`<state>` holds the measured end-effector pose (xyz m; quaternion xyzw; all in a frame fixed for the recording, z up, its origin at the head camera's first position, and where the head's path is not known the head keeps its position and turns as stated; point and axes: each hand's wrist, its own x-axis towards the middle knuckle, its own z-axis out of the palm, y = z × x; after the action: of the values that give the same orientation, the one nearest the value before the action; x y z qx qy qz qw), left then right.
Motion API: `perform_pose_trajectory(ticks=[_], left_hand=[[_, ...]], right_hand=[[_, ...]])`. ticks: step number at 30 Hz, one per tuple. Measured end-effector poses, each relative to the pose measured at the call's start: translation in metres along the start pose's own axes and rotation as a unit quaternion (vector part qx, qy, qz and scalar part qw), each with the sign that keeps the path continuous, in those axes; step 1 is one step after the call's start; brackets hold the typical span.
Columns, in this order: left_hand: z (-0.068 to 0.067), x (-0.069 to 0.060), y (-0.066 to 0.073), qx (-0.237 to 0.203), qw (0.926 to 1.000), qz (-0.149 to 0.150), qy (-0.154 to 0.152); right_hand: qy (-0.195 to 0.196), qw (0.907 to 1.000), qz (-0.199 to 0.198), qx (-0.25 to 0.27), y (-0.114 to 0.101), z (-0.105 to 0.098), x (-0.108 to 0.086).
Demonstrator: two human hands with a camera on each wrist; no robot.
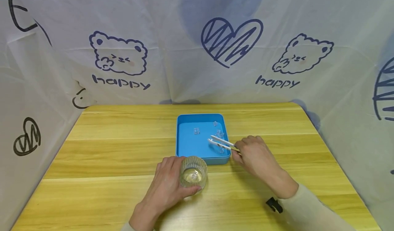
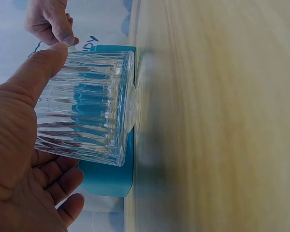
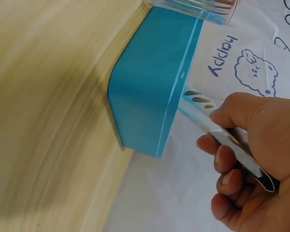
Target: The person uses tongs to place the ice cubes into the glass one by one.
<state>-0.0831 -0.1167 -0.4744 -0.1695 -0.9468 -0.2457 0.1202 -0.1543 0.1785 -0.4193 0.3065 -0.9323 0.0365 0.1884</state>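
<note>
Your left hand [image 1: 166,181] curls round a ribbed glass [image 1: 193,174] near the blue tray [image 1: 191,143]; your right hand [image 1: 256,155] grips white tongs [image 1: 224,141], pointing left over it.

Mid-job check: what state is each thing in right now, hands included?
Glass: upright, uncovered
Tongs: tips slightly apart; can't tell whether they grip a piece
Blue box: upright, open-topped
Clear pieces: lying in the blue box, most toward its right side
Left hand: curled round the glass
Right hand: gripping the tongs

Ribbed glass [image 1: 193,181] upright; tongs [image 1: 223,141] over blue tray [image 1: 191,147]
</note>
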Motion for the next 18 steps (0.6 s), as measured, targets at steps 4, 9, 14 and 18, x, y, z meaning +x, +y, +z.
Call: perform_pose_trajectory(ticks=[4, 9, 14, 18], left_hand=[[0.000, 0.000, 0.000, 0.001, 1.0000, 0.001, 0.000], [0.000, 0.000, 0.000, 0.001, 1.0000, 0.000, -0.001], [0.000, 0.000, 0.000, -0.001, 1.0000, -0.002, -0.003], [0.000, 0.001, 0.000, -0.003, 1.0000, -0.004, -0.005]], right_hand=[[0.017, 0.9997, -0.015, -0.001, 0.002, 0.000, -0.003], [0.034, 0.9990, -0.024, 0.016, 0.003, -0.002, -0.006], [0.043, 0.9979, -0.029, 0.038, 0.002, -0.008, -0.008], [0.052, 0.9965, -0.033, 0.056, 0.000, -0.014, -0.010]])
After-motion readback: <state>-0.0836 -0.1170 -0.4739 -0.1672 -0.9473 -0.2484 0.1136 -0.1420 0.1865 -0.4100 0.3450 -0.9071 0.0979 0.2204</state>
